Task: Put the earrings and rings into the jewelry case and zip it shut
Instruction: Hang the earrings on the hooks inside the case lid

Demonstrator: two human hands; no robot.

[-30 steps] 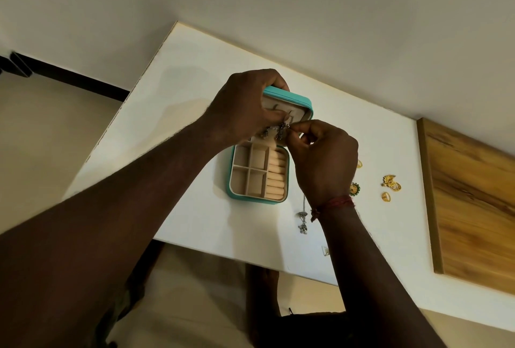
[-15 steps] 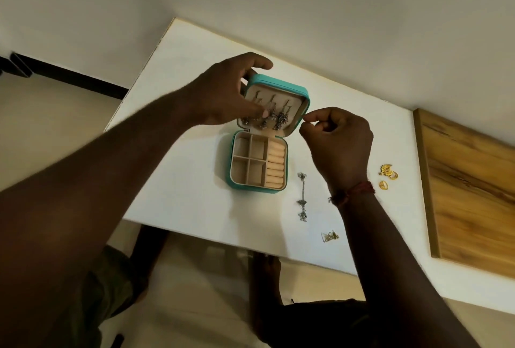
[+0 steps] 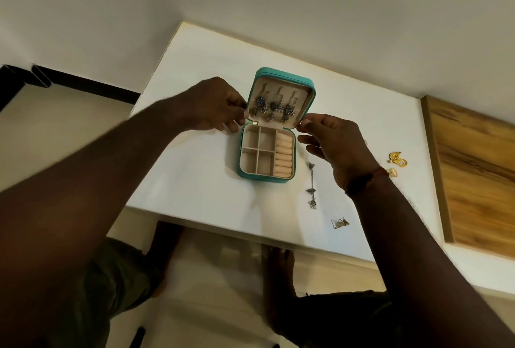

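Note:
A teal jewelry case [image 3: 242,164] lies open on the white table [image 3: 195,175], with its lid [image 3: 282,73] standing up. Three silver drop earrings [image 3: 274,108] hang inside the lid. The base holds empty compartments and peach ring rolls [image 3: 284,156]. My left hand [image 3: 216,105] pinches the lid's lower left corner. My right hand [image 3: 331,143] has its fingers apart, and the index fingertip touches the lid's lower right corner. A long silver earring [image 3: 311,184], a small wire earring [image 3: 340,222], gold earrings [image 3: 397,158] and a gold ring [image 3: 392,172] lie on the table to the right.
A wooden board [image 3: 479,169] lies on the table's right side. The table's near edge runs just below the loose jewelry, and my legs and feet show under it. A wall stands behind the table.
Both hands have left the earring now hanging in the lid. My left hand dropped to the lid's lower left corner, and my right hand came to its lower right corner.

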